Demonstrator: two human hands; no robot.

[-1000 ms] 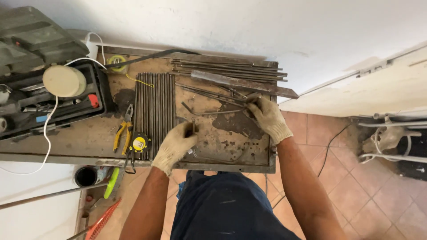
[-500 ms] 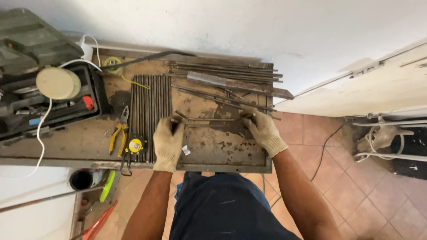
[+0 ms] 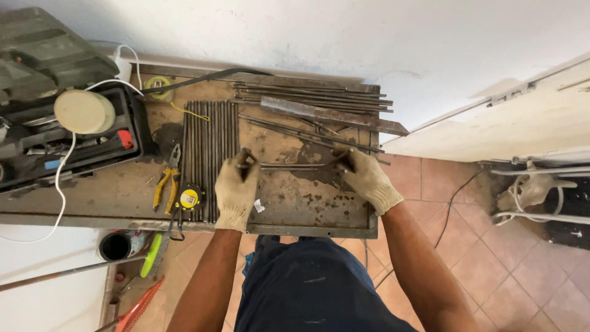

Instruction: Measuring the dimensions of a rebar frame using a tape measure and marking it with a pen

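Head view: gloved left hand [image 3: 236, 189] and right hand [image 3: 366, 177] gripping bent rod [image 3: 295, 165] beside yellow tape measure [image 3: 189, 198].

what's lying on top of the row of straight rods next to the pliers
A yellow tape measure sits on the near end of the row of rods, and the gloved left hand overlaps its right edge. The rods beneath both are covered.

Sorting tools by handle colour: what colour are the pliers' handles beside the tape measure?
Yellow, seen in the head view: the yellow-handled metal pliers lie beside the round yellow tape measure.
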